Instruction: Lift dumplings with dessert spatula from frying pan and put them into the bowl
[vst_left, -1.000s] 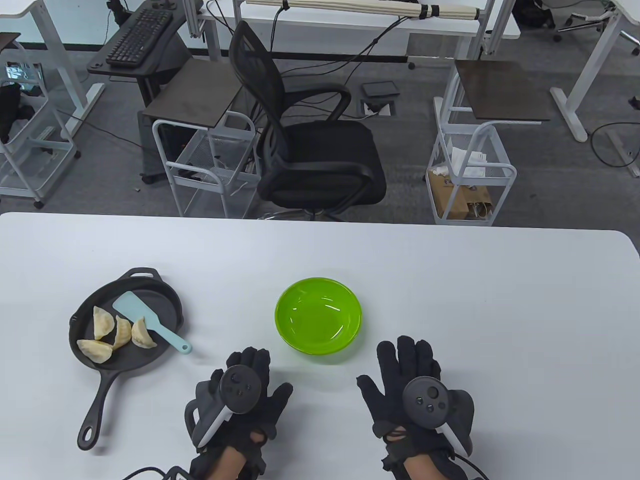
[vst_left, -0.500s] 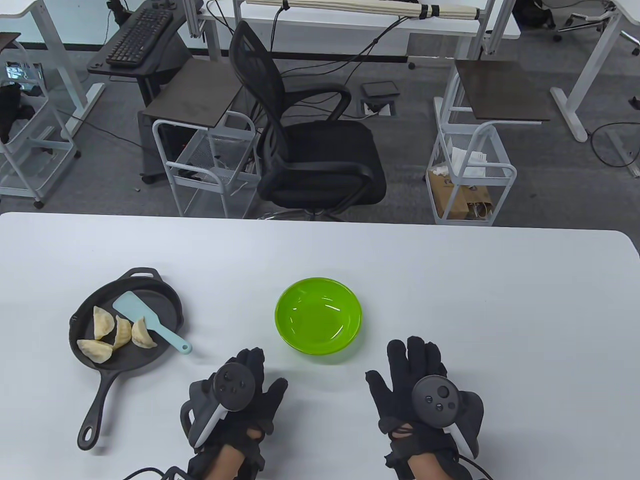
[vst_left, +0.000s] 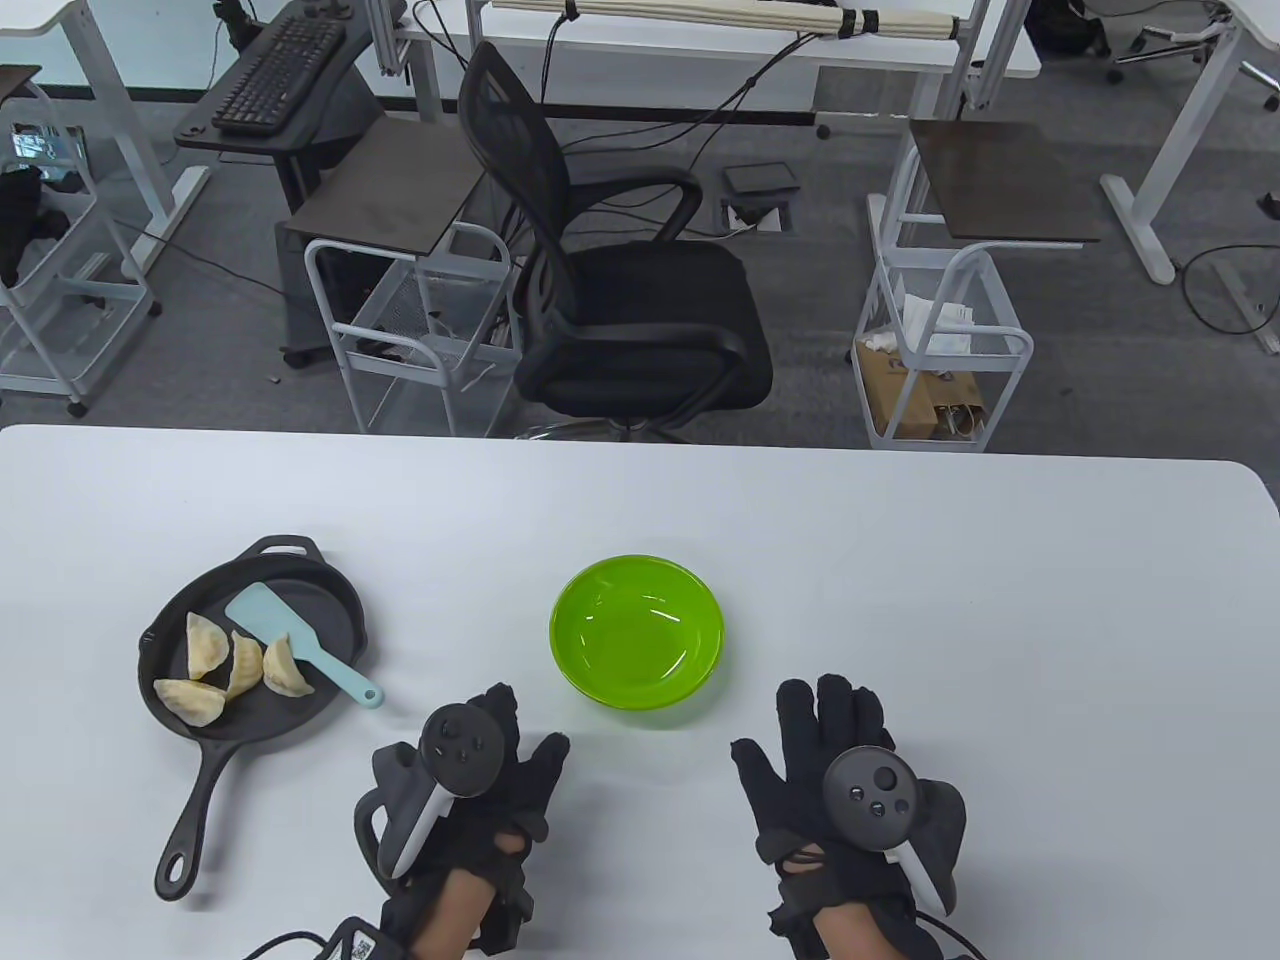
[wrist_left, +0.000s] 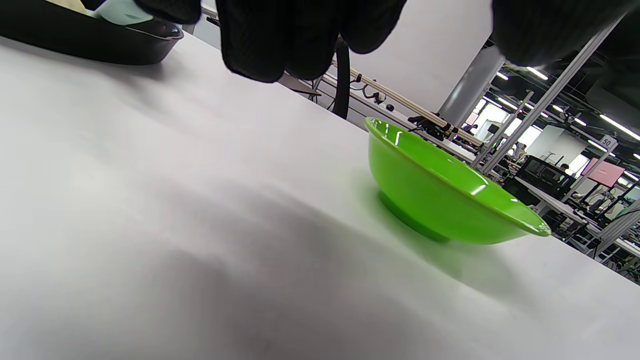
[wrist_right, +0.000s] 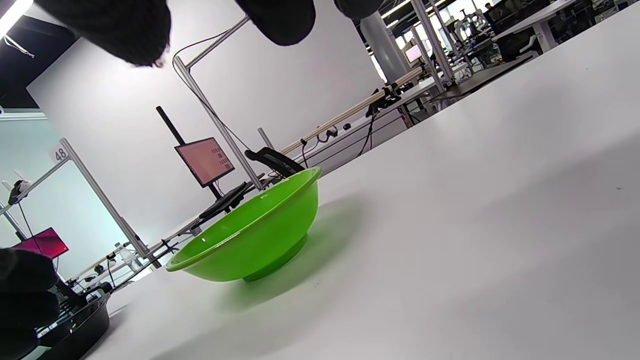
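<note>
four pale crescent dumplings (vst_left: 232, 668) in black cast-iron frying pan (vst_left: 330, 600), table's left | pale blue dessert spatula (vst_left: 300, 643) lying in pan too | glossy green plastic bowl (vst_left: 637, 630) holds nothing | left hand (vst_left: 470, 790), right hand (vst_left: 850, 780) relaxed, holding nothing

Bowl (vst_left: 636, 632): glossy green plastic. Frying pan (vst_left: 330, 600): matt black, looks cast metal. Tabletop (vst_left: 900, 600): smooth, matt white. Both hands' gloves (vst_left: 830, 720): black knit cloth.

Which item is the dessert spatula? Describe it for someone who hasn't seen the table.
Find the black frying pan at the table's left. The spatula lies in it, handle poking over the rim toward the bowl. It's the only pale blue thing; the neighbouring dumplings are cream.
</note>
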